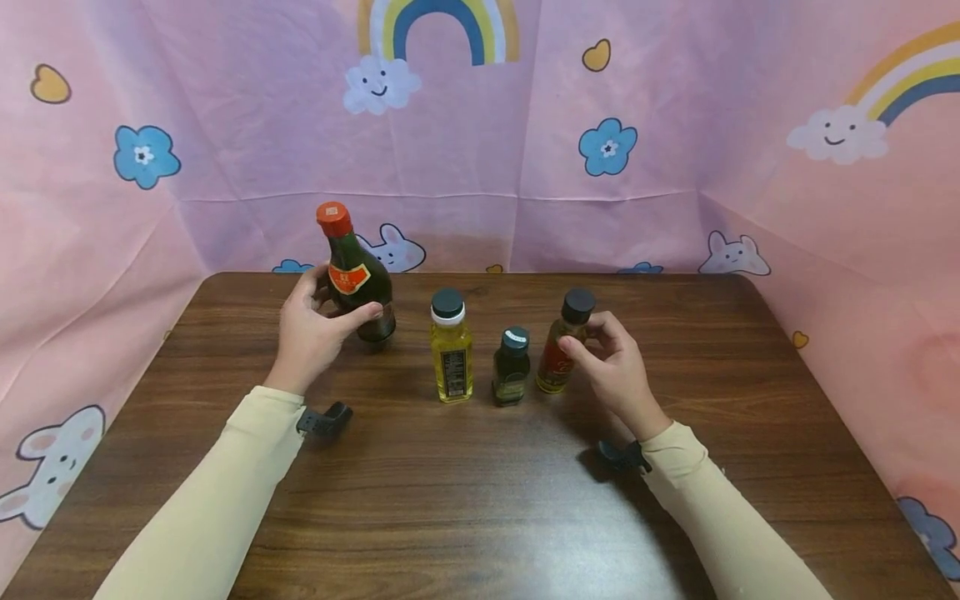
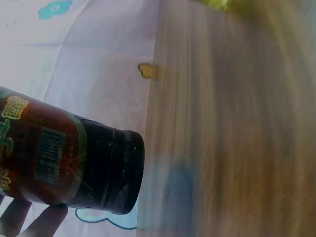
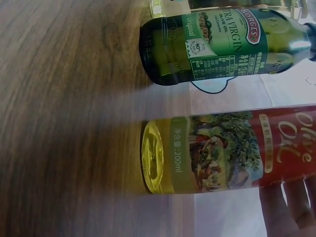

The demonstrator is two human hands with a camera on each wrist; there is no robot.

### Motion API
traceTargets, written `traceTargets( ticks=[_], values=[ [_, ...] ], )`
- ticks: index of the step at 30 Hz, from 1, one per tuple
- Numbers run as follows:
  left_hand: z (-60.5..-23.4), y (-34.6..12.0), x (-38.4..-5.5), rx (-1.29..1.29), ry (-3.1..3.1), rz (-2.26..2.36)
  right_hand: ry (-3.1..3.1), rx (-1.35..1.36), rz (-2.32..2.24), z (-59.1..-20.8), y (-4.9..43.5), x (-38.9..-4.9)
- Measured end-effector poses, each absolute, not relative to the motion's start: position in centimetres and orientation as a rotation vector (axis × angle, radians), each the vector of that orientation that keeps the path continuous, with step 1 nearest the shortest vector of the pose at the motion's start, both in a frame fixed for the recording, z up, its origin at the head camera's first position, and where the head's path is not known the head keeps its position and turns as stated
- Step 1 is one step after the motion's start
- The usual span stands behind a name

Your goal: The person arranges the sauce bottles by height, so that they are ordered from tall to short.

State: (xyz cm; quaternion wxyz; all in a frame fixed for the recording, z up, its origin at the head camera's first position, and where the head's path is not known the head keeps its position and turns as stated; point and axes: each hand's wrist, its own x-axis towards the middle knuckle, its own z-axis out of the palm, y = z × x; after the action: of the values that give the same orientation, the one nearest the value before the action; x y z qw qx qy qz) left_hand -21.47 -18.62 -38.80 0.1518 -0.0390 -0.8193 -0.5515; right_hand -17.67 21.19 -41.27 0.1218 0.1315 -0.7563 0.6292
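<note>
At ten o'clock from the yellow bottle, the tilted dark bottle is being gripped by the left hand; at three o'clock, the red-labelled bottle is being pinched by the right hand, both seemingly for support.

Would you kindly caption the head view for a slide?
Left grip holding a tilted red-capped bottle, right grip an oil bottle, with a yellow bottle and small green bottle between.

So the red-labelled olive oil bottle says "Olive Oil" and "净含量:200ml". Green-labelled olive oil bottle: "ORGES" (first letter's cut off), "VIRGIN OLIVE OIL", "Original". Dark bottle's gold characters? Can't read 'em tbh.
</note>
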Motion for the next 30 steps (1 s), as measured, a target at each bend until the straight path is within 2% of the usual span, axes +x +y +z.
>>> traceTargets(
  ticks=[10, 30],
  values=[
    [-39.3, -19.3, -23.8, -0.121, -2.307, -1.646, -2.247, 0.379, 1.805, -41.5, 21.4, -17.4],
    [-41.1, -19.1, -25.6, -0.126, -2.376, -1.658, -2.186, 0.419, 1.839, -41.6, 21.1, -17.6]
  ],
)
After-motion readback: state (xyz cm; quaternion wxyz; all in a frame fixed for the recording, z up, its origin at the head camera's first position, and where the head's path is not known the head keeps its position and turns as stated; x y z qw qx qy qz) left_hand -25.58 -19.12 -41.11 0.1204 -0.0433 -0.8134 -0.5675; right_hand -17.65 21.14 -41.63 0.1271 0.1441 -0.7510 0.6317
